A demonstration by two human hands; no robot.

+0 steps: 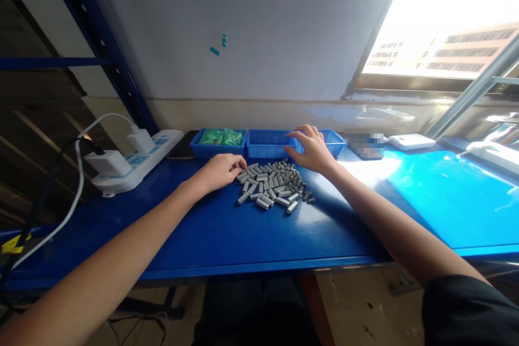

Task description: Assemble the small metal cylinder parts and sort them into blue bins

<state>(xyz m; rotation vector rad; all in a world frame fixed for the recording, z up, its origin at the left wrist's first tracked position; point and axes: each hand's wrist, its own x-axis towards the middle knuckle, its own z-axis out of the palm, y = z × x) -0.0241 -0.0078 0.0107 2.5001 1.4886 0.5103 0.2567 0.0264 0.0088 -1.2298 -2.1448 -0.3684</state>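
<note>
A heap of silvery metal hex standoffs lies loose on the blue tabletop. Smaller, darker screws are mixed in along its right and far side. My left hand rests at the heap's left edge, fingers loosely curved and a small gap showing beside the thumb; no held piece is visible. Above the heap's far right side is my right hand, thumb and fingers spread, nothing seen between them. It partly covers a middle blue bin and a right blue bin.
Green bags fill the left blue bin. A white power strip with plugged-in chargers stands at left, beside a dark flat object. At back right are a blurred-out item and a white box.
</note>
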